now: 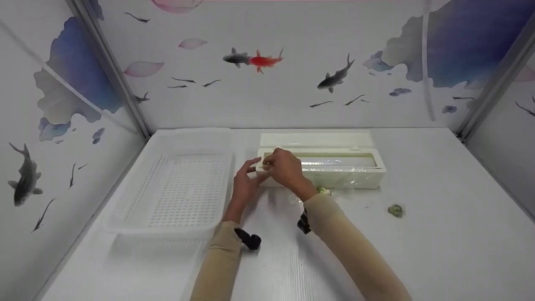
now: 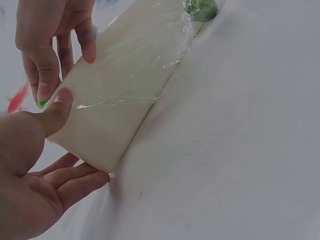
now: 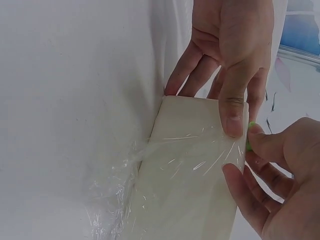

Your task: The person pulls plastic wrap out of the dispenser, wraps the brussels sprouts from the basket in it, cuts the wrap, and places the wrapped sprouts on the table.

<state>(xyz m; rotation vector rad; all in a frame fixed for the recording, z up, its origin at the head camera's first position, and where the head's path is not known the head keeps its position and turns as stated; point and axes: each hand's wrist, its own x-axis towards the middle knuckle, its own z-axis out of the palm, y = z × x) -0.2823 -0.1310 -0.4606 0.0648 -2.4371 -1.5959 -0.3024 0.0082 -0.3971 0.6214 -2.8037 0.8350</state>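
Note:
A cream cling film dispenser [image 1: 334,179] stands with its lid [image 1: 315,139] raised and a film roll [image 1: 338,161] inside. Clear cling film [image 3: 195,160] drapes over its front. My left hand [image 1: 245,186] grips the left end, thumb on the front face and fingers at the end and lower corner. At the top front edge by that end, my right hand [image 1: 286,167] pinches a small green slider [image 3: 249,146], mostly hidden by fingers. A round green vegetable piece [image 2: 202,9] lies by the dispenser's front, under the film.
At the left stands a white perforated basket [image 1: 188,188]. Another small green piece [image 1: 395,210] lies on the white table [image 1: 439,251] to the right. Printed panels [image 1: 292,96] enclose the table at the back and sides.

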